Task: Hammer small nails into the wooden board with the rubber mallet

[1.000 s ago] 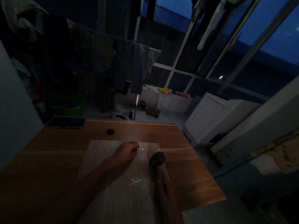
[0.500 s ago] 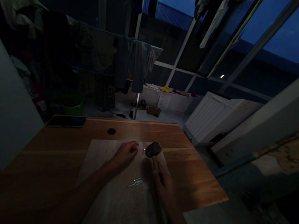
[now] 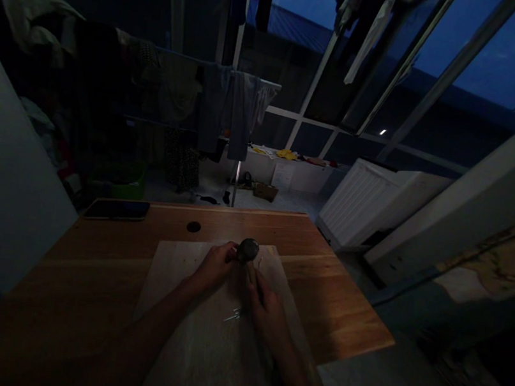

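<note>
My right hand (image 3: pixel 266 310) is wrapped round the wooden handle of a hammer (image 3: pixel 247 250) with a thick, dark, rounded head. The head is over the far part of a pale wooden board (image 3: pixel 195 351), right beside the fingertips of my left hand (image 3: pixel 218 262). Those fingers are pinched together low over the board, on what looks like a nail; the hammer head mostly hides it. Just right of the head, a thin nail (image 3: pixel 261 261) stands up from the board. Several loose silvery nails (image 3: pixel 233 315) lie between my forearms.
Under the board is a brown wooden table (image 3: pixel 341 309). A phone (image 3: pixel 117 209) lies at its far left, near a dark round disc (image 3: pixel 193 226). Beyond stand a clothes rack with hanging trousers (image 3: pixel 241 113) and a white ribbed appliance (image 3: pixel 358 198). The room is dim.
The hammer in my right hand has moved left, from beside the standing nail to against my left fingertips. My left hand has stayed nearly in place.
</note>
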Demonstrator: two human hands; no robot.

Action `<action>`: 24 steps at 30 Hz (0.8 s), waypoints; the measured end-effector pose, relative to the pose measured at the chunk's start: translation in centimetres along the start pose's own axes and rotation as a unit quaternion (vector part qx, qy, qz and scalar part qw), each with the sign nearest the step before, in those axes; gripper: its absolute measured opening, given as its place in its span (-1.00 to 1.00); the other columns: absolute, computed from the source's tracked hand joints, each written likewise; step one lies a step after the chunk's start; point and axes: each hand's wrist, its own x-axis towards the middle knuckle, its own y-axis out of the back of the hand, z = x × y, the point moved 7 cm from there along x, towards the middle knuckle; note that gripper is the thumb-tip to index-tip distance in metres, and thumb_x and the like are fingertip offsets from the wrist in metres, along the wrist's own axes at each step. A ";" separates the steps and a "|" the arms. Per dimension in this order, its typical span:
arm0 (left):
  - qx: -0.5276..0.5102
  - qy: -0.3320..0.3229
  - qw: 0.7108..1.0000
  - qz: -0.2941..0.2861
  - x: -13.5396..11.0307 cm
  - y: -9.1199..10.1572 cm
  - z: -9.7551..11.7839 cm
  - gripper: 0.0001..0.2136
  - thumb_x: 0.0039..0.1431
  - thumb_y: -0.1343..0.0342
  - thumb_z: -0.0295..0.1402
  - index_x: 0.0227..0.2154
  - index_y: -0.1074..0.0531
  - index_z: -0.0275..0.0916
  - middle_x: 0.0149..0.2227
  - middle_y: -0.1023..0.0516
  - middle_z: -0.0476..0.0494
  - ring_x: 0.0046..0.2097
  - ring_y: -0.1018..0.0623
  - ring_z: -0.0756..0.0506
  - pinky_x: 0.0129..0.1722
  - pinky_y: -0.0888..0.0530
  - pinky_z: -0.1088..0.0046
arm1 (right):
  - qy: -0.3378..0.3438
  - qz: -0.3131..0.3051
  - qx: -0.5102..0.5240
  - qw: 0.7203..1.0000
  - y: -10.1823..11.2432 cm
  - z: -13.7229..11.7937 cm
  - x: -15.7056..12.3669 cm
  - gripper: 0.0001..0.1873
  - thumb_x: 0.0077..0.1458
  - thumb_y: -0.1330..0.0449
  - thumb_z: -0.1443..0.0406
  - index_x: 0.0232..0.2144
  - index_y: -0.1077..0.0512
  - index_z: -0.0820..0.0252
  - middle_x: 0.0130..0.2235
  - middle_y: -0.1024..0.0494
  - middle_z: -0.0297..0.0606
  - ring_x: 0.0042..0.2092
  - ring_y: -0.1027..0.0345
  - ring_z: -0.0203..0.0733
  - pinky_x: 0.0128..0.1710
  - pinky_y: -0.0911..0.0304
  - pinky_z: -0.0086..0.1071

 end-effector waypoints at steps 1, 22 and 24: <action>0.009 0.000 1.000 0.004 0.0 0.2 0.2 -0.72 0.10 -0.11 -0.48 -0.10 -0.52 -0.24 -0.32 -0.62 -0.05 -0.28 -0.59 -0.09 -0.26 -0.46 0.45 | -0.004 0.008 0.004 1.000 0.4 0.3 -0.3 -0.35 0.34 -0.03 -0.05 0.28 -0.42 0.19 -0.01 -0.70 -0.06 0.10 -0.54 0.13 0.14 -0.39 -0.05; 0.351 -0.049 0.901 -0.251 -4.4 -2.6 5.6 -0.91 0.08 -0.16 -0.47 -0.37 -0.55 -0.24 -0.24 -0.61 -0.26 -0.24 -0.59 -0.21 -0.20 -0.46 0.31 | -0.068 0.007 0.004 0.998 2.8 5.9 -4.5 -0.30 0.37 0.01 -0.08 0.38 -0.28 0.15 0.31 -0.44 -0.03 0.36 -0.27 0.10 0.37 -0.11 0.08; 0.371 -0.014 0.899 -0.232 -3.6 -0.8 4.7 -0.86 0.16 -0.09 -0.46 -0.28 -0.54 -0.24 -0.25 -0.62 -0.26 -0.23 -0.60 -0.21 -0.21 -0.44 0.32 | -0.079 0.014 -0.007 0.997 2.8 6.2 -4.6 -0.28 0.36 0.01 -0.08 0.38 -0.29 0.18 0.26 -0.50 0.00 0.34 -0.30 0.12 0.34 -0.16 0.07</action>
